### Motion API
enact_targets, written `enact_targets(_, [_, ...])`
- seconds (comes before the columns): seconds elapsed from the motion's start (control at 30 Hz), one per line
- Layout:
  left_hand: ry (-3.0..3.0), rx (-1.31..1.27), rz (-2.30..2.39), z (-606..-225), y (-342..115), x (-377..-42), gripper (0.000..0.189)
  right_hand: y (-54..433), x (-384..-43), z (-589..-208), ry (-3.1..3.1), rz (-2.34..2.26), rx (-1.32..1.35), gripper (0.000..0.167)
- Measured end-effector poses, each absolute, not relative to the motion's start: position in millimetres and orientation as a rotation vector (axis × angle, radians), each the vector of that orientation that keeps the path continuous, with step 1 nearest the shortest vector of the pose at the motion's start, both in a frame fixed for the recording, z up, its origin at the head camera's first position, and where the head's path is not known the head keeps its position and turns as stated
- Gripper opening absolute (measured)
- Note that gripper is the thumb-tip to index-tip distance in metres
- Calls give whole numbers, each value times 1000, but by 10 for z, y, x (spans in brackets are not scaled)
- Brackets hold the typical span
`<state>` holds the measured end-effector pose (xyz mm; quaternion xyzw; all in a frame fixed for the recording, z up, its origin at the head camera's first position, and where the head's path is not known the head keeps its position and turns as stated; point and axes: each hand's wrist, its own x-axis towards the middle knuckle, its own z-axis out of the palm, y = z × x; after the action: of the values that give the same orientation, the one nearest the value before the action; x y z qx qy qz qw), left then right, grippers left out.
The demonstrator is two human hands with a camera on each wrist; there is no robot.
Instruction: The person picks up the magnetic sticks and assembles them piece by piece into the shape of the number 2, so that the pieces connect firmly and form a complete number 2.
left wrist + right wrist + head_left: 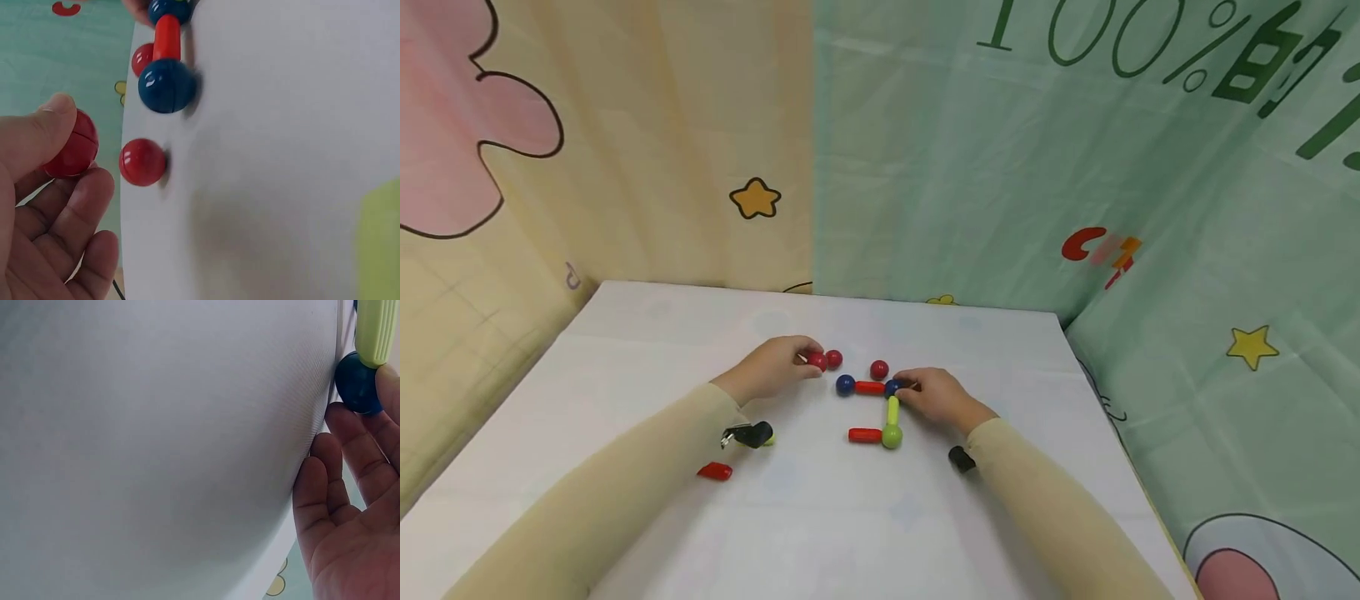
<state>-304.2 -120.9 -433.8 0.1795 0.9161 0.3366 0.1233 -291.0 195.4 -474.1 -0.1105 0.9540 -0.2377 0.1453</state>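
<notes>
My left hand [778, 364] pinches a red ball [76, 147] between thumb and fingers, raised off the table in the left wrist view. A second red ball [834, 359] lies just beyond it. On the right, my right hand [936, 395] holds the blue corner ball [358, 384] of a joined piece. From that ball a red rod [870, 388] runs left to another blue ball [846, 385]. A yellow-green rod [892, 410] leads toward me to a green ball [892, 437], which has a red rod [865, 436] on its left.
Behind the joined piece sits a third red ball [879, 369]. A loose red piece [715, 472] lies by my left forearm, and a yellow-green piece [770, 441] is mostly hidden under the left wrist camera [752, 434]. Printed curtains hang behind the white table [820, 525].
</notes>
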Motion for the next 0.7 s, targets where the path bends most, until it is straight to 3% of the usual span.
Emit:
enact_targets(0.33, [2577,561,946,-4565,-1129,-2563,29,1926,-2945,-4672,2744,-669,-287,38])
enact_targets(0.7, [2560,543,962,-4728,-1036,-2323,32,1883,-2927,-4683,2728,-645,-261,38])
